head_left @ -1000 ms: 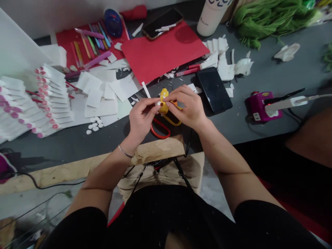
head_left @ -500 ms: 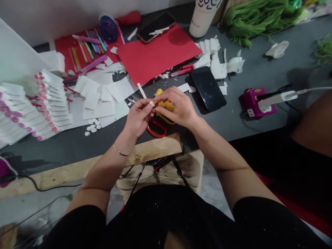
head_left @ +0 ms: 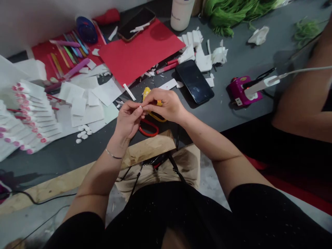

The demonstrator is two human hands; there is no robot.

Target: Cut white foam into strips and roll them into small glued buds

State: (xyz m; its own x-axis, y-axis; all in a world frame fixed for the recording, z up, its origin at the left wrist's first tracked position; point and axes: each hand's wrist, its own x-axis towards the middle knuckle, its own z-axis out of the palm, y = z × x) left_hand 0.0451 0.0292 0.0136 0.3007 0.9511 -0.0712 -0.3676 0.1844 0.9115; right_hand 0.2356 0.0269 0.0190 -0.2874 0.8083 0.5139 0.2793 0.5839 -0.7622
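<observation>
1. A small white piece [head_left: 140,107] was pinched between thumb and forefinger of the left hand [head_left: 127,119], over the dark table [head_left: 215,117].
2. The same piece was gripped by the fingertips of the right hand [head_left: 166,103].
3. A red loop handle [head_left: 149,134] was partly covered beneath; white pellets [head_left: 84,136] were clustered leftward, a black phone [head_left: 194,81] laid rightward.

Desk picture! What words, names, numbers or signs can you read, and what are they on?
None can be read for sure.
White cup: a small dark mark on its side, too blurred to read.
Purple plug block: a yellow sticker on top, too small to read.
Black phone: dark screen, no words I can make out.
</observation>
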